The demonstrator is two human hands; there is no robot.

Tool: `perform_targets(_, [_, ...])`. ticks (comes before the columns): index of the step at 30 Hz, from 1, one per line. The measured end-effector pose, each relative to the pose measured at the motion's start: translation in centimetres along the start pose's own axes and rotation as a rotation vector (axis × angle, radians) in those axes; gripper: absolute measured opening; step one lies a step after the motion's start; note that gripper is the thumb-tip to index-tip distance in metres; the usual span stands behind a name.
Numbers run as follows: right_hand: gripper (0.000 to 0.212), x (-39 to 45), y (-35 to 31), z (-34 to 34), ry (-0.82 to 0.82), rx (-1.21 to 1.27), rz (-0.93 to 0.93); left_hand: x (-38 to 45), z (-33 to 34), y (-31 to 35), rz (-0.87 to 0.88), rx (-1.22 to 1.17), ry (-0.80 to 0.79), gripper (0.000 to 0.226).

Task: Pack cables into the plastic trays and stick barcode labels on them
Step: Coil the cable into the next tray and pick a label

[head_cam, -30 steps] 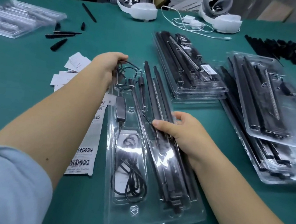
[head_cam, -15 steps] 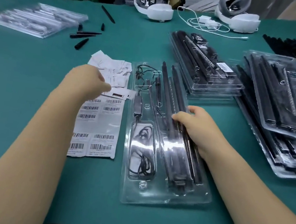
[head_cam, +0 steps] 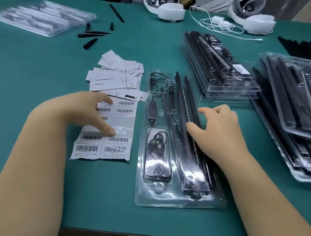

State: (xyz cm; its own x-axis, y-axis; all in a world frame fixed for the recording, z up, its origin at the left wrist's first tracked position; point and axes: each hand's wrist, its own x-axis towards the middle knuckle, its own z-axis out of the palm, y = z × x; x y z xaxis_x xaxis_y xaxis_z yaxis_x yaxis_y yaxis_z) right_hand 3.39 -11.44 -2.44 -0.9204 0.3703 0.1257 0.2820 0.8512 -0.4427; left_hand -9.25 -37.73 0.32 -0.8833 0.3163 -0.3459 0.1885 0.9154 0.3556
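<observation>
A clear plastic tray [head_cam: 161, 199] lies in front of me on the green table. It holds long black strips [head_cam: 187, 122] and a coiled black cable [head_cam: 156, 147] with an inline box. My right hand [head_cam: 220, 130] rests on the strips at the tray's right side, thumb on them, fingers loosely bent. Left of the tray lies a sheet of barcode labels [head_cam: 115, 146]. My left hand [head_cam: 90, 111] lies on that sheet, thumb and fingertips touching it.
Small white leaflets [head_cam: 116, 75] are piled beyond the label sheet. Filled trays are stacked at centre right [head_cam: 222, 67] and far right [head_cam: 299, 117]. Empty trays [head_cam: 43, 17] sit far left, loose black parts [head_cam: 92, 36] nearby. Two white headsets [head_cam: 165, 6] and a white charger cable are at the back.
My left hand left the cable at the tray's top and came down onto the barcode label sheet. My right hand loosened its hold and now rests on the strips.
</observation>
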Motion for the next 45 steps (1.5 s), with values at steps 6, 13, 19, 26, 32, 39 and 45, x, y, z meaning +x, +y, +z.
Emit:
perform_targets(6, [0.035,-0.5,-2.7,-0.6,-0.054,0.051,-0.393,0.5,0.3,0.2,0.09,-0.055,0.169,0.061])
perform_targets(13, [0.049,0.9,-7.7,0.3,-0.319,-0.034,-0.574,0.6,0.4,0.5,0.209,-0.199,0.269,0.021])
perform_targets(19, [0.067,1.8,-7.8,2.3,-0.344,0.358,-0.349,0.9,0.6,0.5,0.182,-0.379,0.304,0.023])
perform_targets(26, [0.051,2.2,-5.8,2.6,-0.274,0.899,-0.268,0.5,0.2,1.8,0.388,-0.292,0.697,0.01])
perform_targets(32, [0.039,2.6,-5.4,2.8,-0.05,0.94,-0.229,-1.3,0.3,3.2,0.515,-0.281,0.582,0.037])
perform_targets(39, [0.03,2.5,-5.5,2.8,-0.041,0.902,-0.309,-1.4,0.5,4.0,0.499,-0.008,0.663,0.045])
perform_targets(45, [0.037,2.5,-5.5,2.7,-0.202,1.125,-0.285,-1.5,0.9,4.6,0.543,-0.043,0.689,0.059])
